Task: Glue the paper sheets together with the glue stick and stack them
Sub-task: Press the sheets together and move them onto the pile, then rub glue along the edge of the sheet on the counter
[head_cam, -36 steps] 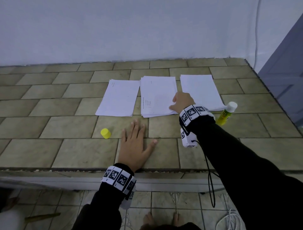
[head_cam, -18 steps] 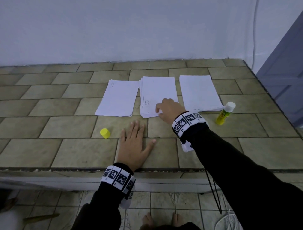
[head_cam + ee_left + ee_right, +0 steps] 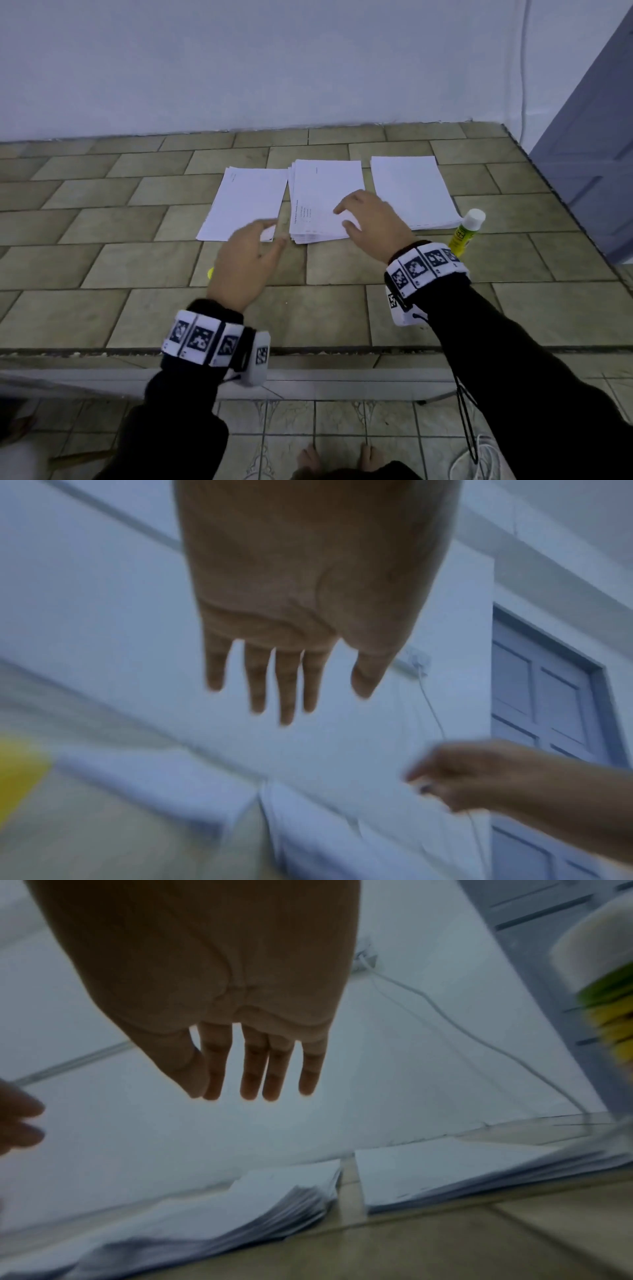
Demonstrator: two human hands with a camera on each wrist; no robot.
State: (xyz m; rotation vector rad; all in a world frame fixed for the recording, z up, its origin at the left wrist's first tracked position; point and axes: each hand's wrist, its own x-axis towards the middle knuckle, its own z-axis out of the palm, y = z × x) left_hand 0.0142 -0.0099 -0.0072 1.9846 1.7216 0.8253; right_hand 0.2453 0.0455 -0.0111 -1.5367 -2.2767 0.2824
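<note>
3 paper piles lie side by side on the tiled bench (image 3: 342, 318), toward its far edge, each with its long axis running from the near edge to the far edge. The left pile (image 3: 250, 202) looks thin and leans slightly to the right at its far end; the middle pile (image 3: 323, 195) is a thicker stack with a few lines of print near its near-left part; the right pile (image 3: 409, 190) sits nearest the bench's right edge. Narrow strips of tile show between the piles. The glue stick (image 3: 466, 234) lies just beside the near-right corner of the right pile, its long axis slanting toward the far-right, white end pointing away and yellow-green body toward the near edge. Only a sliver of the yellow cap (image 3: 210, 273) shows at the left hand's left side, well apart from the stick. The left hand (image 3: 248, 263) hovers palm down over the gap between the left and middle piles, fingers straight and slightly spread, holding nothing; its fingertips reach over the near-right corner of the left pile. The left wrist view shows those fingers extended with air beneath them, blurred. The right hand (image 3: 368, 222) is palm down over the near-right corner of the middle pile, fingers nearly straight and relaxed, thumb alongside, gripping nothing; I cannot tell whether the fingertips touch the top sheet. Both forearms, in black sleeves, reach in from the near edge.
</note>
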